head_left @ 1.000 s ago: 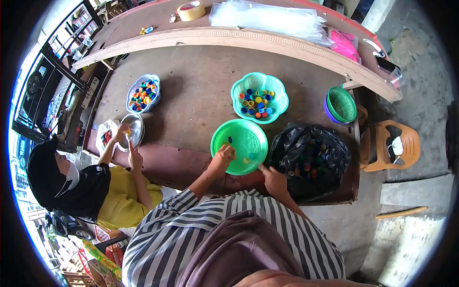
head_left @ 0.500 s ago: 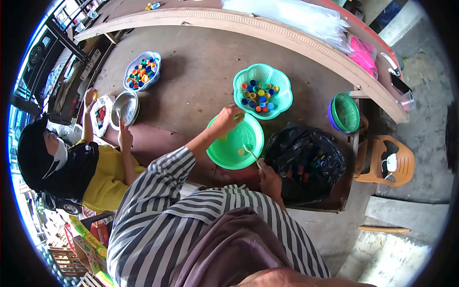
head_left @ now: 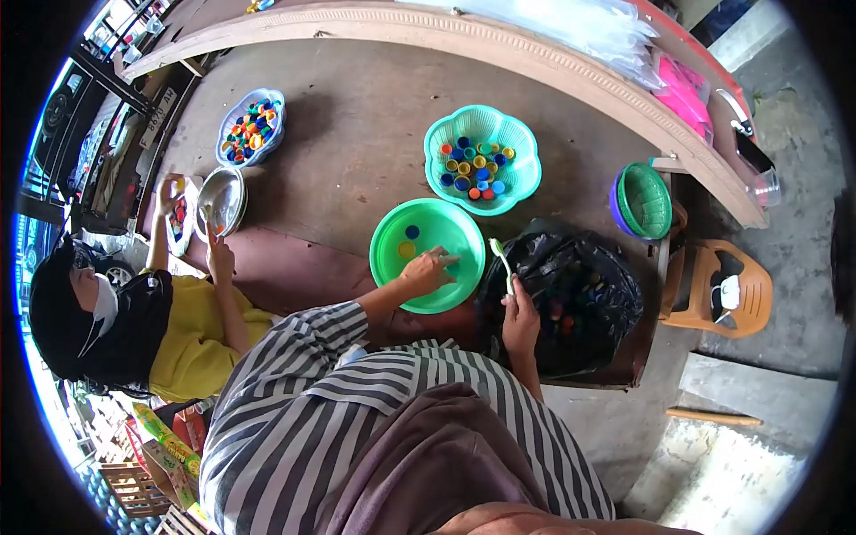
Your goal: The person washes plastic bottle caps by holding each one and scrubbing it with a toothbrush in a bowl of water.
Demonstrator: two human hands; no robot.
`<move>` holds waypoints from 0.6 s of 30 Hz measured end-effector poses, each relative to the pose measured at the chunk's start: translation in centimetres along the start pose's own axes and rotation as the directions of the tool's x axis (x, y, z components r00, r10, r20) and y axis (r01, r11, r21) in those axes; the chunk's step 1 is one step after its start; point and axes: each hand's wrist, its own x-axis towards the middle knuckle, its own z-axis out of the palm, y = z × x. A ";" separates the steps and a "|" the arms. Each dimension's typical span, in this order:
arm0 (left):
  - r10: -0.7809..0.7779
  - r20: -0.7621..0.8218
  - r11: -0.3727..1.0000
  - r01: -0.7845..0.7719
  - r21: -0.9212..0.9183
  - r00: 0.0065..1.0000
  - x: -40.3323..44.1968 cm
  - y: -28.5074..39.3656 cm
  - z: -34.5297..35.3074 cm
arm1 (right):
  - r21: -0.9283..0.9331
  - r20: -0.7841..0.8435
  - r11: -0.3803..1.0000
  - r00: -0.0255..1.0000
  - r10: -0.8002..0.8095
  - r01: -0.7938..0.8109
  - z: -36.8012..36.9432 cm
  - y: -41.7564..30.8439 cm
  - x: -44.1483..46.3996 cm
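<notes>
My left hand (head_left: 428, 271) reaches down into a round green basin (head_left: 382, 259), its fingers stretched out and apart. Beside it in the basin lie a blue bottle cap (head_left: 412, 232) and a yellow bottle cap (head_left: 407, 250); whatever is under the fingers is partly hidden. My right hand (head_left: 521, 319) is closed round the handle of a toothbrush (head_left: 501, 255), bristle end up, between the basin and a black plastic bag (head_left: 615, 303) of caps. Just beyond the basin stands a teal scalloped basket (head_left: 528, 169) holding several coloured caps.
At left a co-worker (head_left: 169, 330) in a yellow top handles items over a metal bowl (head_left: 239, 203). A pale blue basket (head_left: 276, 143) of caps stands behind it. Stacked green and purple baskets (head_left: 646, 201) sit at the table's right edge, near an orange chair (head_left: 740, 285).
My left hand has gone from beside the teal basket down into the basin. My right hand has lifted the toothbrush out of the basin, to the right. A blue cap now shows in the basin.
</notes>
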 end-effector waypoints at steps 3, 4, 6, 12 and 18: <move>-0.051 -0.004 0.998 0.051 -0.039 0.999 -0.7 0.1 1.4 | 0.000 0.043 1.000 0.999 -0.031 0.031 0.2 -0.1 0.4; -0.037 -0.010 0.996 0.036 -0.083 0.999 -0.8 -0.2 1.7 | 0.006 0.063 1.000 0.998 -0.010 0.010 0.3 -0.5 0.5; -0.055 0.022 0.998 0.056 -0.034 0.998 -0.9 -0.2 2.3 | 0.009 0.074 1.000 0.997 0.011 -0.011 0.5 -0.9 0.5; -0.025 0.026 0.999 0.023 0.049 0.999 -1.0 -0.8 2.0 | -0.105 0.110 0.991 0.992 -0.068 0.079 1.2 -0.9 0.2; -0.098 0.016 0.980 0.099 -0.175 0.995 -0.8 -1.4 1.7 | -0.171 0.176 0.984 0.984 -0.021 0.052 1.6 -1.8 -0.8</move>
